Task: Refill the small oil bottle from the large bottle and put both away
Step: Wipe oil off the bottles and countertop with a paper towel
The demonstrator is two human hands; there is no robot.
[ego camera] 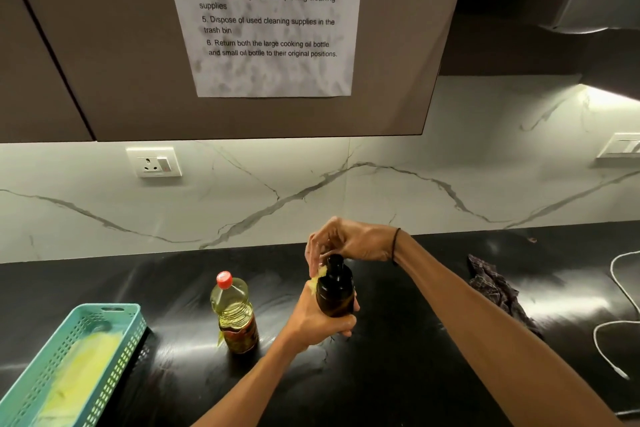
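Observation:
The small oil bottle (335, 295) is dark brown with a black cap and is held just above the black countertop (415, 340). My left hand (317, 319) grips its body from below and the left. My right hand (341, 241) comes from above, its fingers round the black cap. A bit of yellow cloth (318, 276) shows between my hands at the bottle's left shoulder. The large oil bottle (234, 314), clear with yellow oil, a red cap and a dark label, stands upright on the counter to the left, apart from both hands.
A teal perforated basket (104, 326) with a yellow cloth inside lies at the front left. A dark checked rag (495, 288) lies to the right, and a white cable (616, 322) beyond it. A marble backsplash with a wall socket (154, 162) rises behind, beneath a brown cabinet bearing a paper sheet (270, 17).

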